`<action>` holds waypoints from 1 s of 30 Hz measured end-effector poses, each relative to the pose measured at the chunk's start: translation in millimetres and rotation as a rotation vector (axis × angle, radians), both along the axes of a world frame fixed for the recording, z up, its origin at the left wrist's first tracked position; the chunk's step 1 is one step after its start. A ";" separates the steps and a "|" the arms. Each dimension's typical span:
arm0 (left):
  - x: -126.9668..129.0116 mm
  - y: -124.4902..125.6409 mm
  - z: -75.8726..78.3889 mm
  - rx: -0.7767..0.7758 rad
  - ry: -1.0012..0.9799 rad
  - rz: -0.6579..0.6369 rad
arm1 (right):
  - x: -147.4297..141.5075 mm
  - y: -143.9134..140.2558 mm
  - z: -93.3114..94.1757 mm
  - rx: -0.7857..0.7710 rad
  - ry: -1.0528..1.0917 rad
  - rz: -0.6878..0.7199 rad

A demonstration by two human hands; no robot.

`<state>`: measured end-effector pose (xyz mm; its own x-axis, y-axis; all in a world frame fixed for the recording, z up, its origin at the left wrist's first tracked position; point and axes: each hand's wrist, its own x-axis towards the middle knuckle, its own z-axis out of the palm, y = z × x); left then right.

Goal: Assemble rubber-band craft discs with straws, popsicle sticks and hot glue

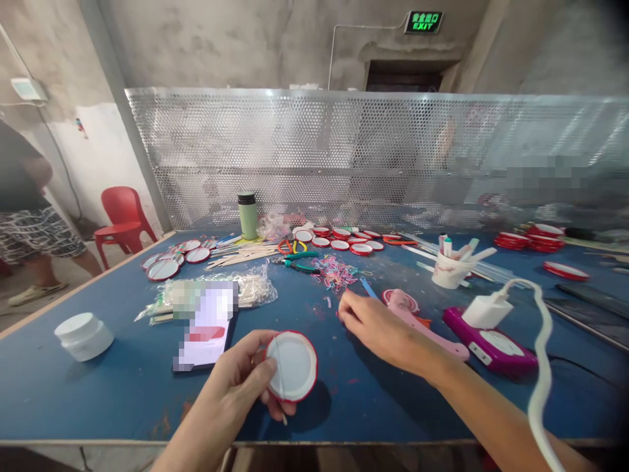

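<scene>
My left hand [248, 380] is closed around a round jar lid [293, 367] with a red rim, its pale inner side facing up. A thin line crosses the lid near my thumb, and a small stick-like tip [284, 419] pokes out below the fingers. My right hand [368, 324] is low over the table, its fingers curled together; whatever they hold, if anything, is hidden. Just beyond it lies a heap of small colourful paper clips [337, 272]. A pink curved-handled tool [422, 328] lies partly behind my right forearm.
A lit phone [209, 328] rests against plastic-wrapped packs [255, 288], with a white jar [83, 335] farther left. Pliers [299, 265], more lids [339, 244] and a green flask [247, 219] stand behind. At right are a pen cup [449, 272] and a purple power strip [491, 347] with a white cable.
</scene>
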<state>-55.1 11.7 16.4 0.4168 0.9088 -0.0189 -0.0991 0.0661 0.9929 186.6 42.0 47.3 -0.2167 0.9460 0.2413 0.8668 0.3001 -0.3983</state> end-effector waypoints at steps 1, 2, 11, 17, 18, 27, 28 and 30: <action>1.5 -0.4 0.6 -0.009 -0.013 -0.008 | -1.2 7.2 1.0 0.087 0.006 -0.024; 3.1 -0.7 1.4 -0.018 -0.024 -0.014 | -3.5 12.8 3.0 0.150 0.040 -0.038; 19.9 -1.2 5.2 -0.019 0.025 -0.113 | -27.7 -26.2 5.5 0.001 0.408 0.054; 31.2 -9.5 5.0 0.020 0.102 -0.158 | -31.7 -33.7 -4.7 0.069 0.448 0.106; 32.5 -11.0 6.0 0.043 0.119 -0.122 | -31.7 -34.8 -4.7 0.079 0.454 0.121; 40.2 -12.8 5.2 0.021 0.051 0.018 | -28.9 -40.7 -10.8 0.163 0.515 0.205; 39.7 -11.8 4.2 -0.001 0.033 0.005 | -28.9 -41.1 -11.4 0.175 0.515 0.215; 38.6 -9.8 2.2 -0.041 0.007 -0.036 | -29.2 -42.5 -12.1 0.191 0.510 0.236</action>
<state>-16.5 1.8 18.6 0.4494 0.8914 -0.0587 -0.0891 0.1102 0.9899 157.5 -0.5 35.2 -0.2278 0.8157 0.5317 0.4814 0.5690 -0.6667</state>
